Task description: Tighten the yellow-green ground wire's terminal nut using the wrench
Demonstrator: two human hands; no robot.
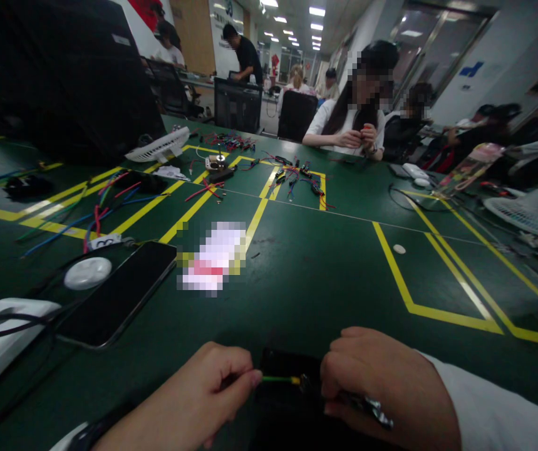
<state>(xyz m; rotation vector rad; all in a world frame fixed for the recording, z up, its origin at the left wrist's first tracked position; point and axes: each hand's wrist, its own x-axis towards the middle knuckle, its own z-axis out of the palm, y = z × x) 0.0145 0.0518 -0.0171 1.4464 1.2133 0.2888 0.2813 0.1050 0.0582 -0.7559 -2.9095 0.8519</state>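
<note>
One green wire, two hands at work on it

The green wire (pixel 275 378) spans the gap between the hands, low in view, over a dark object (pixel 292 360) whose shape is hard to make out. The left hand (pixel 222 379) pinches the wire between thumb and forefinger. The right hand (pixel 376 379) is curled around a metal tool (pixel 379 413), mostly hidden by the fingers. The wire's yellow end (pixel 295 380) reaches the tool's tip; whether the tool bites on it, I cannot tell.

Beyond the left hand, a black phone (pixel 121 294) lies on the green table (pixel 306 288), just beside a white disc (pixel 87 274). Farther out, yellow tape (pixel 391 266) marks the tabletop, and red, black and blue leads (pixel 292 178) lie scattered. Across the table, a person (pixel 344 131) holds their hands together near the edge.
</note>
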